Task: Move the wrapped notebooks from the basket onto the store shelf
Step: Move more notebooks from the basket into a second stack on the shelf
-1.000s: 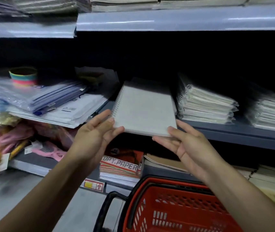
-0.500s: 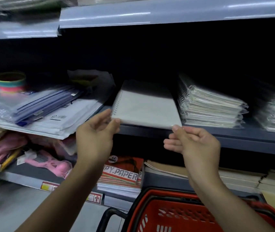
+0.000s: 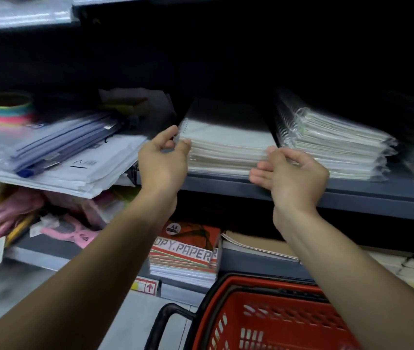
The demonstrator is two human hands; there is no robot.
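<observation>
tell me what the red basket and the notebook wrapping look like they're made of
Basket: looks like moulded hard plastic, matte red, with slotted walls and a black handle. Notebook wrapping: likely thin clear plastic film, judging by glossy crinkles and glints along the stack's edges.

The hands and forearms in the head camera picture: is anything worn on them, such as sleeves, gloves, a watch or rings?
Nothing worn can be seen. The left hand and the right hand are bare, without gloves. Both forearms are uncovered as far as the bottom edge of the picture, so no sleeve shows. No watch or bracelet is at either wrist, and no ring shows on the fingers, though the picture is slightly blurred.
</observation>
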